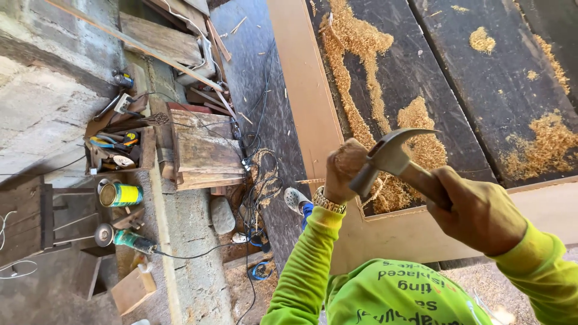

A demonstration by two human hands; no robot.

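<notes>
Your right hand, lower right of the frame, is wrapped tight around the handle of a claw hammer, its head raised at centre. Your left hand is clenched into a fist just beside the hammer head, at the corner of a pale wooden frame. Beyond it, sawdust lies scattered on dark boards toward the upper right.

Head camera | looks steeply down over my chest, close on my hands | worktop ahead, floor to my left
</notes>
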